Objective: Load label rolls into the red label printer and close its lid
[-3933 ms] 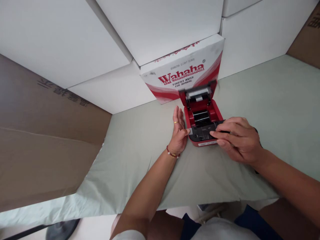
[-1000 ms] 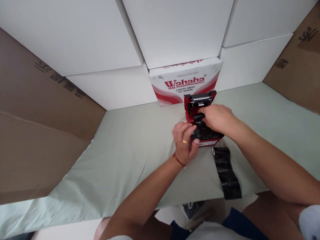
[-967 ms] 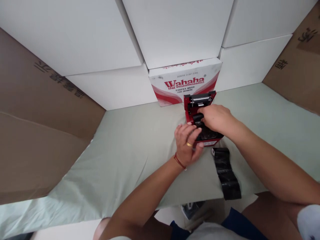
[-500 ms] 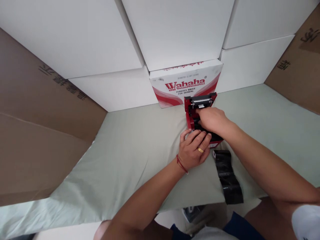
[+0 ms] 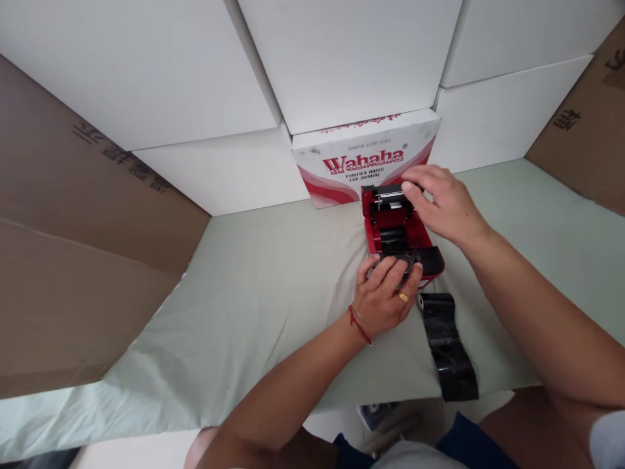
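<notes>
A small red and black label printer (image 5: pixel 418 229) stands on the cloth with its lid (image 5: pixel 383 191) raised. Inside its red bay lies a black ribbon roll (image 5: pixel 393 240). My left hand (image 5: pixel 383 299) is curled over the front of the printer, its fingertips pressing the dark film on the black front part. At the lid's upper right corner is my right hand (image 5: pixel 446 205), thumb on the inner side and fingers behind the edge. A second black ribbon (image 5: pixel 443 342), partly unrolled from a white core, lies in front of the printer to the right.
A Wahaha water carton (image 5: pixel 364 163) stands right behind the lid. White boxes (image 5: pixel 361 58) form a wall at the back. Brown cardboard (image 5: pixel 92 247) flanks the left side, with another brown panel (image 5: pixel 581 143) at the right. Pale green cloth (image 5: pixel 254 293) covers the table up to its front edge.
My right hand has left the printer's bay and moved up to the lid's corner. My left hand came from the printer's side onto its front. Since the oldest frame, the loose ribbon has come into view.
</notes>
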`<state>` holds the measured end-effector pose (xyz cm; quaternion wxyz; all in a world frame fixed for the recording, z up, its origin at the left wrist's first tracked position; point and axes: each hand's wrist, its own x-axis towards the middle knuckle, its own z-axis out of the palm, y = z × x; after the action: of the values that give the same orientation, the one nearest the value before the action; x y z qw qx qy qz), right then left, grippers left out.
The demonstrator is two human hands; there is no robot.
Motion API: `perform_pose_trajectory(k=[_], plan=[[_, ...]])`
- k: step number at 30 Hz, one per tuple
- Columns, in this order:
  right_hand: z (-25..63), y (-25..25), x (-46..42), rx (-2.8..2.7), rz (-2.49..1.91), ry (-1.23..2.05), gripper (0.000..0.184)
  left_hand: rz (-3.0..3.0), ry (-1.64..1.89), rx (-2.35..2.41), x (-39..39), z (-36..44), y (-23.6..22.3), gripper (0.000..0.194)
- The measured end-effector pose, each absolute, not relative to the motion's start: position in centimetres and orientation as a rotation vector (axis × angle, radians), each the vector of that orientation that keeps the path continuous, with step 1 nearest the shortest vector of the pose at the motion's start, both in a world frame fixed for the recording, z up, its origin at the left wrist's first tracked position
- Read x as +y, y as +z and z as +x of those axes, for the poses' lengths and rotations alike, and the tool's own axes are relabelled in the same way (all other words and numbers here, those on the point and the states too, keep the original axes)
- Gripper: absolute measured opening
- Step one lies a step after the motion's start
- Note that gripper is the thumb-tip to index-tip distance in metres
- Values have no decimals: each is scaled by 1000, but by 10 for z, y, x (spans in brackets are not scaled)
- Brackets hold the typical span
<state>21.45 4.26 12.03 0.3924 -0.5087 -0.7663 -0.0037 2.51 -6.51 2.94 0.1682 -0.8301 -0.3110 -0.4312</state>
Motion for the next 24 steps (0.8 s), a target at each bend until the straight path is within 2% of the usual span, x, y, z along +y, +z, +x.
perform_pose_trajectory(k=[3,11,18,24], plan=[[214,118,32,-1983,-1238,33,42,-2380,-1191,-878,-70,27,31,38],[224,112,-5,-2082,-1234,76,39,-2346,-1108,-916,-72,30,36,33],[227,81,-34,-2287,-1352,130,56,-2327,-1113,-928,-74,30,34,31],[231,69,-35,-2182,-1254,289,53,-2357,-1126,-945,-73,29,32,34]])
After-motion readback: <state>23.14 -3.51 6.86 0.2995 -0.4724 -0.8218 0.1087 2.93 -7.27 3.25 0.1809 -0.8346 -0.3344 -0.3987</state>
